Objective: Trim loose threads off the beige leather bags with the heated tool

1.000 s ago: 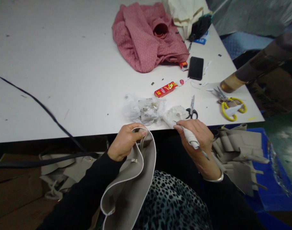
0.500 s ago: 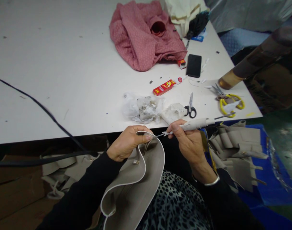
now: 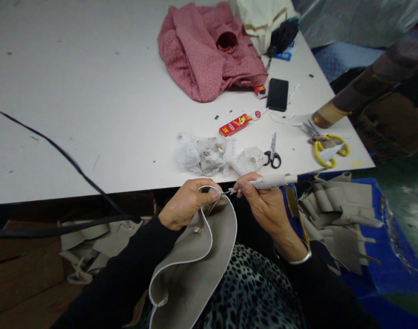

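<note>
My left hand (image 3: 188,203) pinches the top edge of a grey-beige leather-like piece (image 3: 219,237), which curves open and hangs down over my lap. A small metal fitting (image 3: 198,230) shows on its inner wall. In my right hand (image 3: 264,205) is a thin-tipped tool with a white wrapped handle (image 3: 272,181), held like a pen. Its metal tip reaches the edge beside my left thumb; whether it goes into the material I cannot tell. Just beyond my hands, crumpled clear plastic (image 3: 209,155) lies on the white table (image 3: 75,114).
Black-handled scissors (image 3: 272,153), yellow-handled scissors (image 3: 327,146), a red glue package (image 3: 234,124) and a black flat object (image 3: 277,94) lie on the table. Pink cloth (image 3: 202,55) sits further back. Similar grey pieces (image 3: 346,224) fill a blue container at right. A black cord (image 3: 68,155) hangs at left.
My right hand has moved slightly left with the tool, bringing its tip closer to my left thumb. The grey piece and my left hand have shifted a little right.
</note>
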Demonstrator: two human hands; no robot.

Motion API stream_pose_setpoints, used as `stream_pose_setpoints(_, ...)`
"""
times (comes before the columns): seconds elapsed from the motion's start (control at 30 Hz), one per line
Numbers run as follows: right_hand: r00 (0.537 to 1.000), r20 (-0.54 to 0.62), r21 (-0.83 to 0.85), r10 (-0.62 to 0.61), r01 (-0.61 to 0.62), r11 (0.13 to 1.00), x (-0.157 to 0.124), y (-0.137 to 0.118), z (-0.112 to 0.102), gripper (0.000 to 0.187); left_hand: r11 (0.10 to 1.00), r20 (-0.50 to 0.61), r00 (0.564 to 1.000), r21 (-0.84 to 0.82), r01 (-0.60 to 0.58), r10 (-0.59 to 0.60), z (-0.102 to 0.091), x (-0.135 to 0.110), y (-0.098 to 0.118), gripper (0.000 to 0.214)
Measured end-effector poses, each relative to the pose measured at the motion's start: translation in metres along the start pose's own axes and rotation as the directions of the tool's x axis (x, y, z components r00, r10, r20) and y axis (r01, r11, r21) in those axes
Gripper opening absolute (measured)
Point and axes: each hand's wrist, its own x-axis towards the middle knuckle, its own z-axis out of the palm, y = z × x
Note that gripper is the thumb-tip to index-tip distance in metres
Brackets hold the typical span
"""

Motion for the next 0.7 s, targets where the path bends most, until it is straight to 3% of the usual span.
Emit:
stream_pose_setpoints(0.1, 0.996, 0.054, -0.020, -0.073, 0.074, 0.997, 0.000, 0.000, -0.003, 0.026, 0.999, -0.006, 1.000, -0.032, 0.008, -0.009, 0.001, 0.000, -0.002, 0.025)
stream_pose_setpoints(0.17, 0.976, 0.120, -0.045, -0.181, 0.188, 0.981, -0.001, -0.002, -0.007, 0.025, 0.996, -0.001, 0.999, -0.079, 0.038, -0.038, 0.002, 0.000, -0.003, 0.027)
stream_pose_setpoints(0.23, 0.922, 0.221, -0.114, -0.318, 0.348, 0.930, -0.003, -0.005, -0.012, 0.023, 0.989, 0.021, 0.998, -0.129, 0.068, -0.066, 0.002, 0.000, -0.004, 0.030)
stream_pose_setpoints(0.33, 0.803, 0.393, -0.285, -0.448, 0.570, 0.771, -0.009, -0.011, -0.019, 0.016, 0.981, 0.064, 0.995, -0.169, 0.092, -0.082, 0.003, -0.001, -0.007, 0.033)
stream_pose_setpoints(0.4, 0.774, 0.413, -0.332, -0.480, 0.618, 0.712, -0.014, -0.014, -0.022, 0.013, 0.980, 0.075, 0.994, -0.174, 0.091, -0.079, 0.003, -0.002, -0.009, 0.034)
stream_pose_setpoints(0.43, 0.786, 0.372, -0.313, -0.493, 0.607, 0.731, -0.017, -0.014, -0.023, 0.014, 0.981, 0.071, 0.995, -0.172, 0.088, -0.076, 0.004, -0.002, -0.010, 0.034)
stream_pose_setpoints(0.5, 0.868, 0.187, -0.212, -0.461, 0.494, 0.843, -0.024, -0.011, -0.022, 0.016, 0.987, 0.052, 0.997, -0.150, 0.064, -0.057, 0.004, -0.004, -0.011, 0.033)
stream_pose_setpoints(0.57, 0.960, -0.008, -0.057, -0.278, 0.278, 0.959, -0.031, -0.008, -0.017, 0.021, 0.994, 0.025, 0.999, -0.104, 0.024, -0.021, 0.005, -0.006, -0.013, 0.030)
stream_pose_setpoints(0.6, 0.985, -0.069, 0.018, -0.155, 0.157, 0.987, -0.034, -0.006, -0.013, 0.023, 0.997, 0.011, 1.000, -0.072, -0.001, 0.002, 0.006, -0.008, -0.013, 0.028)
stream_pose_setpoints(0.7, 0.988, -0.109, 0.158, 0.108, -0.091, 0.983, -0.041, -0.005, -0.002, 0.024, 0.994, -0.024, 0.996, 0.063, -0.087, 0.088, 0.008, -0.014, -0.013, 0.022)
